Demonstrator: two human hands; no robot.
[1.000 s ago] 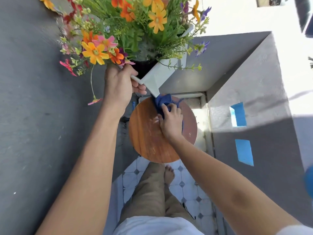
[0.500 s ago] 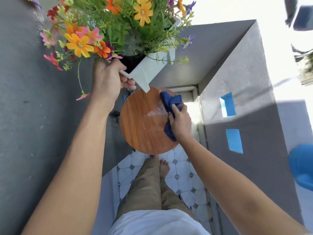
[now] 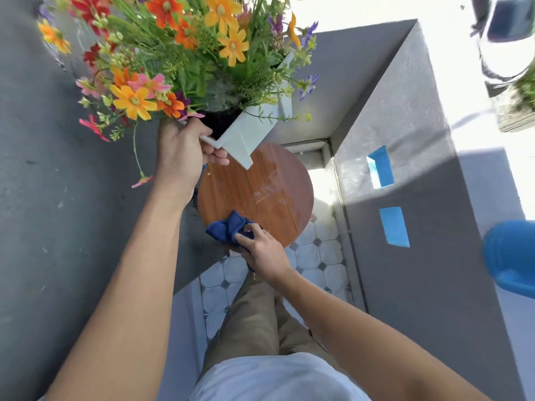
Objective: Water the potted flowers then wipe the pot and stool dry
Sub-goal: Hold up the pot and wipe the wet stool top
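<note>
**Pot held aloft one-handed while the stool is wiped**

The left hand [image 3: 181,157] holds the white pot [image 3: 246,134] up off the stool [image 3: 260,192], fingers curled and pinching the pot's rim at its near corner, thumb out of sight behind the flowers [image 3: 173,59]. The pot tilts toward the camera, its lowest corner hanging over the stool's far edge without touching it. The right hand [image 3: 262,250] presses a bunched blue cloth [image 3: 228,227] on the stool's near edge, fingers closed around the wad.

Likely risks from here:

- The grip is on one corner of the rim only, so a heavy, freshly watered pot could twist or slip out and fall on the stool or the tiled floor [image 3: 220,273]
- The tilt could let soil or water spill onto the seat just wiped
- Pale streaks show near the stool's middle; whether they are water or glare I cannot tell, and if wet they would dampen the pot's base again
- Pressing hard at the near edge might tip the stool
</note>
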